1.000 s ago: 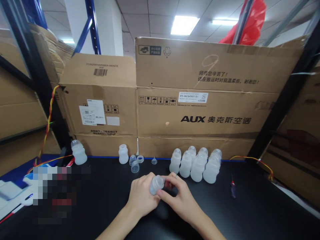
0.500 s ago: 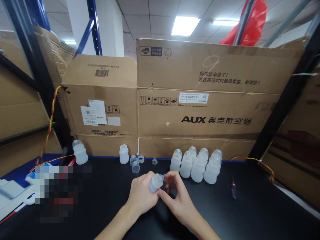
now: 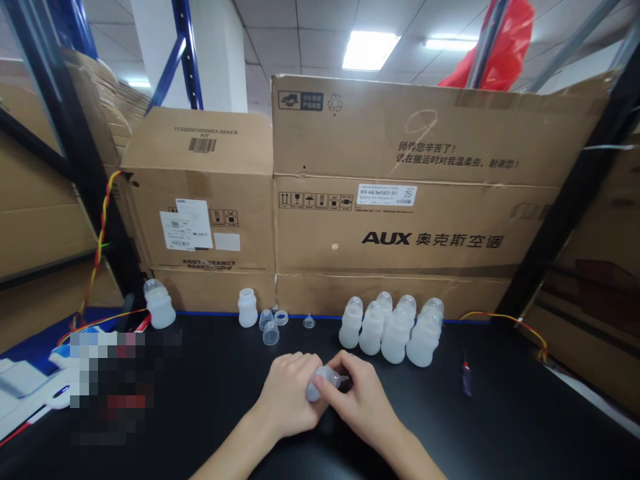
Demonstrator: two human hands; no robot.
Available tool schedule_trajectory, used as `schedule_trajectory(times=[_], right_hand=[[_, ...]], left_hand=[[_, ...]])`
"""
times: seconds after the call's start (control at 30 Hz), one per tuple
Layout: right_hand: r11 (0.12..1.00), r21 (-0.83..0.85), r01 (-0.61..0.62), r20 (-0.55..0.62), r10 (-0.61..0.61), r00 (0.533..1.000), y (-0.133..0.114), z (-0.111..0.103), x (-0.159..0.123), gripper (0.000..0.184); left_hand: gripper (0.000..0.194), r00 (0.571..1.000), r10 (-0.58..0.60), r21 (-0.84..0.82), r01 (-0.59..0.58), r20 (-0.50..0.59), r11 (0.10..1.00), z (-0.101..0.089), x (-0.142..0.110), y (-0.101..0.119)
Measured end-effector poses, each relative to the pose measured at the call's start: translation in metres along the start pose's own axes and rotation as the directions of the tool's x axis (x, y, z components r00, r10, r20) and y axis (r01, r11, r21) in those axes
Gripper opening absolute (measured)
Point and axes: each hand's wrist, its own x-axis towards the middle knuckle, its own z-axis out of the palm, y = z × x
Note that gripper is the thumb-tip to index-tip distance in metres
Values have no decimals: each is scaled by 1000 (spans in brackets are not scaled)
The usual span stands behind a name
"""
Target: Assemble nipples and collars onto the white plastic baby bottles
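Observation:
My left hand is wrapped round a translucent white baby bottle, which tilts to the right; most of its body is hidden in the fist. My right hand grips the bottle's top, with thumb and fingers round the collar. A clear nipple points out to the right between the right fingers. Beyond my hands stand an open bottle without a top, two clear caps, a collar ring and a loose nipple.
Several capped bottles stand grouped at the back right. Another capped bottle is at the back left. A dark-handled screwdriver lies on the right of the black table. Cardboard boxes wall off the back.
The bottle has tipped further right and dropped slightly. My right hand, with fingers apart from the nipple before, has closed on the bottle's top.

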Motion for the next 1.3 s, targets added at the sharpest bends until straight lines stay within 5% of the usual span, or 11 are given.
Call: schedule_trajectory(times=[0.2,0.33,0.4,0.5,0.6,0.7,0.97,1.13,1.3], right_hand=[[972,-163,-168,40,177,983,3,2,1,66],[918,-141,-372,128,389,912,1,4,0,79],[940,-128,-317,124,332,935,0,1,-1,69],[996,12,-89,109,87,990,0,-6,-2,35],[979,196,50,161,-82,984,1,-11,-2,51],[961,246,125,205,-178,962,2,-14,1,42],[1000,-13,28,187,-25,982,-2,-14,1,21],[990,-142,20,105,-5,994,4,-3,0,47],[989,-67,-128,79,133,988,9,8,3,69]], left_hand=[[16,998,47,88,-44,-29,995,9,-1,1],[17,1000,28,129,-29,8,991,7,-1,0],[16,1000,-5,118,3,18,993,3,1,0],[12,999,-46,94,43,29,995,-1,2,-2],[16,997,-74,84,71,35,994,-2,2,-6],[21,995,-93,82,91,28,993,-1,1,-9],[8,999,-45,117,42,23,992,-2,1,-2],[10,999,-12,106,8,32,994,2,-1,2],[14,1000,-1,97,-1,25,995,7,-2,3]])
